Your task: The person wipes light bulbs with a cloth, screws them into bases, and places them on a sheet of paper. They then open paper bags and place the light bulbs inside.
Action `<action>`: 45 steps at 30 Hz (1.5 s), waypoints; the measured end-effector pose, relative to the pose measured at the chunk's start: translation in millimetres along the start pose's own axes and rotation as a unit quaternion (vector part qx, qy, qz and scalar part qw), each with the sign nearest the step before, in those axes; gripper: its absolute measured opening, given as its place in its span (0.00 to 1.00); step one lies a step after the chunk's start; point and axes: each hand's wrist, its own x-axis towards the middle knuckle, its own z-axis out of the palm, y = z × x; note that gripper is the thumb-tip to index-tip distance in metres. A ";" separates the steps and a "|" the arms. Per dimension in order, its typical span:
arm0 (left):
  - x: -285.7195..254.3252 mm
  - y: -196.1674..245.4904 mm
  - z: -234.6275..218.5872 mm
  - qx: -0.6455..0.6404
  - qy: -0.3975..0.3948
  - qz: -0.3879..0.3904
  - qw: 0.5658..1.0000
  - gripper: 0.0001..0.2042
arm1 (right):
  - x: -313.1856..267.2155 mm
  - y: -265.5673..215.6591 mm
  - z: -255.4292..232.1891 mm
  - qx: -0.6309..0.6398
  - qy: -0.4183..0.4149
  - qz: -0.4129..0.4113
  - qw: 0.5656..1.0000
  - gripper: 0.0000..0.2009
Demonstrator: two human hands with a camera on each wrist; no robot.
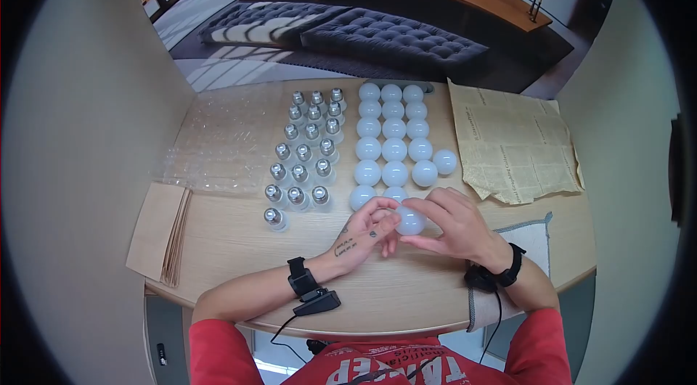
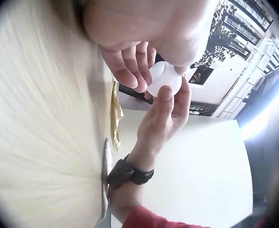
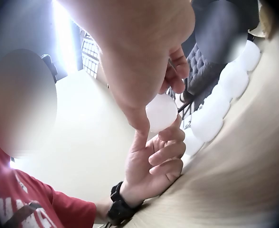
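Note:
A round white bulb [image 1: 410,221] is between the two hands, over the near middle of the table. The right hand [image 1: 457,225] pinches it from the right between thumb and fingers. At its left side, the left hand [image 1: 367,235] holds it with thumb and fingertips. In the left wrist view the white globe [image 2: 170,85] sits between both hands' fingers; the right wrist view shows the globe [image 3: 161,113] with a thumb and fingers around it. Just beyond the hands stand rows of white globes [image 1: 394,149]. The held bulb's base is hidden.
Left of the globes are rows of clear bulb-shaped pieces with silver caps [image 1: 296,173]. Bubble wrap [image 1: 218,138] and brown paper bags [image 1: 161,232] lie at the left. Crumpled printed paper [image 1: 512,142] and a grey-edged cloth [image 1: 534,247] lie at the right.

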 end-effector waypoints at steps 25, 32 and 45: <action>-0.8 -6.1 -2.9 0.016 0.007 0.033 0.999 0.14 | -117.6 -30.5 -60.3 -0.226 -0.211 0.437 0.845 0.13; 0.9 -5.3 -4.7 0.047 0.015 0.048 0.998 0.13 | -109.5 -10.0 -46.4 -0.147 -0.074 0.373 0.913 0.09; 4.0 -10.8 -8.0 0.090 0.018 0.088 0.992 0.13 | -38.4 4.4 -2.7 0.369 0.208 0.364 0.829 0.12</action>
